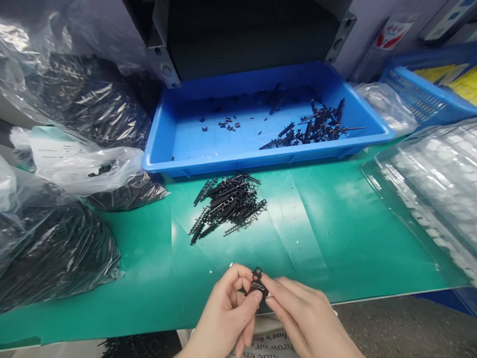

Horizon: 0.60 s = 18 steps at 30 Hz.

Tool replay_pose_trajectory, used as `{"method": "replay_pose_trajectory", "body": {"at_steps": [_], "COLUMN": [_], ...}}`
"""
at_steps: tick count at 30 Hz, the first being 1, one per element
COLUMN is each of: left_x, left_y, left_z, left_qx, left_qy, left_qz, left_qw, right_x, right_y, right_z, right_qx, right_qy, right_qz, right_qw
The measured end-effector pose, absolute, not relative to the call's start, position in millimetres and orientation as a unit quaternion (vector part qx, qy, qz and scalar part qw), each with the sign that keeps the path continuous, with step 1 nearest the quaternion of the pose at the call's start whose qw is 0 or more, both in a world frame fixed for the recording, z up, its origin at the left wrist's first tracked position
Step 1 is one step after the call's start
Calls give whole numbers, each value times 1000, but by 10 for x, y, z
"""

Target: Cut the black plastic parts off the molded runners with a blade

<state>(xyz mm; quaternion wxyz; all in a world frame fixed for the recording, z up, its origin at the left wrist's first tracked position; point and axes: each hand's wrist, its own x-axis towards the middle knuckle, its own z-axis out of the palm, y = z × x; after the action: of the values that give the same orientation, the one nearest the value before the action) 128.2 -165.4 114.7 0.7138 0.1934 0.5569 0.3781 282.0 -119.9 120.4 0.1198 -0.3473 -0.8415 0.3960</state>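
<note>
At the front edge of the green work surface, my left hand (233, 306) and my right hand (303, 306) meet around a small black plastic part (258, 284) with a ring at its upper end. My left thumb and fingers pinch it from the left. From the right, my right thumb and fingers close on it; much of the part is hidden by the fingers. Beyond the hands lies a pile of black slotted plastic strips (233, 201), some with rings at their ends.
Behind the pile stands a blue tray (238, 161) with black parts inside. Plastic bags of black parts (55, 253) crowd the left side. Clear plastic trays (439, 184) are stacked at right, near a blue basket (425, 94). A dark machine (253, 40) overhangs the tray's back.
</note>
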Motion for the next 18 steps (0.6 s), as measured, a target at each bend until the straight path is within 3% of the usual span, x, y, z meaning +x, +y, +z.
{"method": "replay_pose_trajectory", "body": {"at_steps": [8, 10, 12, 16, 18], "left_x": [1300, 1243, 1145, 926, 872], "left_y": [-1639, -1608, -1532, -1293, -1202], "left_z": [1136, 1142, 1133, 1042, 1000], "left_qx": [239, 307, 416, 568, 590], "left_qy": [579, 615, 669, 772, 789], "left_qz": [358, 336, 316, 200, 119], "left_qw": [692, 644, 529, 201, 124], "right_x": [2810, 2824, 2838, 2846, 2835], "right_y": [-1273, -1275, -1264, -1213, -1175], "right_z": [1084, 1046, 1033, 1083, 1123], "right_qx": [-370, -382, -400, -460, -487], "right_qy": [-831, -822, -796, -704, -657], "right_qz": [384, 391, 425, 523, 561], "right_qw": [156, 161, 161, 139, 128]}}
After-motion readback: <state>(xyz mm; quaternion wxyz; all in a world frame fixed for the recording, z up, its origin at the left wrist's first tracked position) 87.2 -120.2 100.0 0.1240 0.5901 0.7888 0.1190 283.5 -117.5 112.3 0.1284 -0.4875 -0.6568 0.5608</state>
